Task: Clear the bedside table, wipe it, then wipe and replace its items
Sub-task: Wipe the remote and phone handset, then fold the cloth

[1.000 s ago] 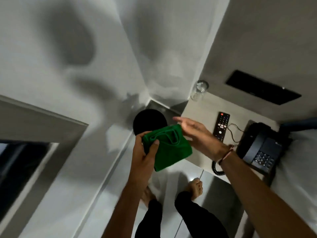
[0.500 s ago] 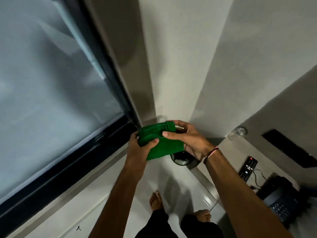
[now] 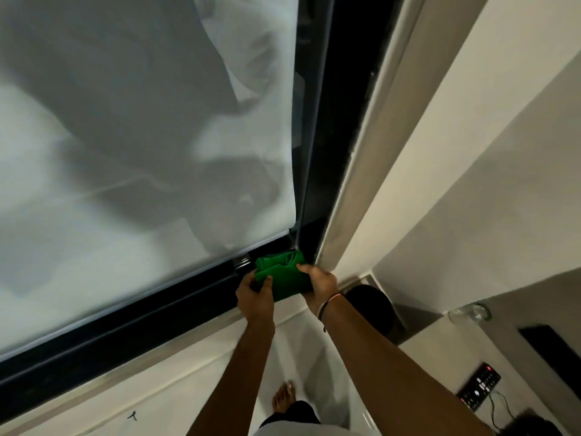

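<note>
A folded green cloth (image 3: 283,275) is held in front of me at arm's length, near the bottom corner of a window. My left hand (image 3: 253,294) grips its left edge and my right hand (image 3: 320,283) grips its right edge. The bedside table (image 3: 440,344) lies at the lower right, well away from both hands. On it stand a clear glass (image 3: 470,312) at the far corner and a black remote (image 3: 479,390) nearer me. The black telephone (image 3: 531,427) shows only partly at the bottom right edge.
A round black bin (image 3: 374,309) sits on the floor between the table and the window wall. A large window with a white blind (image 3: 141,152) and a dark frame fills the left. My bare foot (image 3: 283,398) is on the pale floor.
The view has swung left and up toward the window, so the table slid to the lower right corner. Both hands still hold the green cloth, now closer together on it.
</note>
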Available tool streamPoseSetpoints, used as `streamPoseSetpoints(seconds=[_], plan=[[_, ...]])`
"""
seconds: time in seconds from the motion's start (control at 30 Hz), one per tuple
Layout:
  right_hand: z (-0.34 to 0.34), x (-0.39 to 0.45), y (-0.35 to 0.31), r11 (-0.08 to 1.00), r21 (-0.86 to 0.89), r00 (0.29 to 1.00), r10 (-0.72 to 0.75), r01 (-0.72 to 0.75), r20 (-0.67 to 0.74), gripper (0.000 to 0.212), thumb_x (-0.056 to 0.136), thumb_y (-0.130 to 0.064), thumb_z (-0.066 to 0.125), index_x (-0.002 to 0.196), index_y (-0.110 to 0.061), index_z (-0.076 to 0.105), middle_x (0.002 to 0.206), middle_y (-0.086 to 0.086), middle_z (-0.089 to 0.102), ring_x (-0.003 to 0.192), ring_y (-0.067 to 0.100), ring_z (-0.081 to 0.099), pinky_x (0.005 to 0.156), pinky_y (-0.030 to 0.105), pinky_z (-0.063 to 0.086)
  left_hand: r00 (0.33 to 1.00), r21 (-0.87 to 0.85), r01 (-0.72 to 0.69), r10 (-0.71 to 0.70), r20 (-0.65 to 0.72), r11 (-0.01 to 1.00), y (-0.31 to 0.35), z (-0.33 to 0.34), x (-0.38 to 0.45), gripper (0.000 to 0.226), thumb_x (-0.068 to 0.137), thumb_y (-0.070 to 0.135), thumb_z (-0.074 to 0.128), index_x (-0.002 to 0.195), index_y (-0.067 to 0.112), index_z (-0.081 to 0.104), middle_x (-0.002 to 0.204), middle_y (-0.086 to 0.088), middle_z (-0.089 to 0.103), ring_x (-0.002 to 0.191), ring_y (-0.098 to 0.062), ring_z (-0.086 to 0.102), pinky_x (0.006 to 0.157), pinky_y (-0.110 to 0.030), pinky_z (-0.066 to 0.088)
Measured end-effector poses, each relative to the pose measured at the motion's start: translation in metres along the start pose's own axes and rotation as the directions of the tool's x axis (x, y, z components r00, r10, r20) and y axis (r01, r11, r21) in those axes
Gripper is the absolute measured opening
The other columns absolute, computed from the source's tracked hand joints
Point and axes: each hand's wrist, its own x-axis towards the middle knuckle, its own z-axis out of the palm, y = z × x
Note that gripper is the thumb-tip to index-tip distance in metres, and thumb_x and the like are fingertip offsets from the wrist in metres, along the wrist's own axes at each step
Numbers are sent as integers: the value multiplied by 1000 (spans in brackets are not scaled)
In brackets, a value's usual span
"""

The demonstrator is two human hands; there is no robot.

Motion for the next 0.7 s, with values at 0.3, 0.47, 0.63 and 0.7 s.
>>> streamPoseSetpoints(seconds=[0.3,0.47,0.63,0.7], plan=[[10,49,2,992,-112,989,44,-60,-140,55,79,14,72,131,9,54,135,23,60,114,37,60,101,37,47,945,414,-312,323,45,855,-6,14,12,31,77,3,77,99,6,54,110,-13,53,91,-23,55,77,-26,42],[6,63,4,977,-173,973,87,-126,-216,66,73,4,82,132,4,51,131,26,60,118,41,60,103,45,51,710,696,-671,490,505,255,-13,12,16,45,72,8,78,113,13,60,108,-9,60,96,-28,57,79,-35,49],[-9,63,-8,973,-204,992,89,-106,-93,50,78,3,79,123,6,58,118,22,64,102,31,60,83,34,52,464,585,-783,429,775,-210,-3,14,29,63,47,11,87,108,15,70,103,-6,69,92,-27,64,77,-36,54],[-24,58,-12,960,-256,992,104,-117,-66,33,78,-3,81,106,2,65,98,17,67,86,25,61,72,31,56,441,542,-769,332,834,-338,1,18,28,68,43,18,90,110,19,73,106,-3,72,96,-25,69,82,-35,56]])
